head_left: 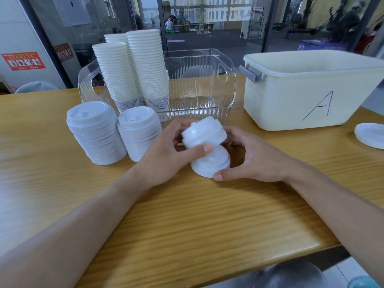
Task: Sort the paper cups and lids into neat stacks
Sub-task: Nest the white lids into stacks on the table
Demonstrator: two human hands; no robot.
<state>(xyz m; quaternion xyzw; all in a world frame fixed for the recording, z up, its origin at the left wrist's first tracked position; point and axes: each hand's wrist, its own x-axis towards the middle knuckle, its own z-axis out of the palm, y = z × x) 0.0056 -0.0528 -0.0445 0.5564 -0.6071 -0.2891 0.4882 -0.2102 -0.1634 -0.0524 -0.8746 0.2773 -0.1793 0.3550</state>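
My left hand grips a short bundle of white lids, tilted and held just above a low lid stack on the wooden table. My right hand curls round that low stack, thumb at its base. Two taller lid stacks stand to the left. Behind them, tall stacks of white paper cups rise inside a clear plastic bin. A few more lids lie at the far right edge.
A cream tub marked "A" stands at the right rear of the table. The table's front edge runs near my body. Glass walls lie behind the table.
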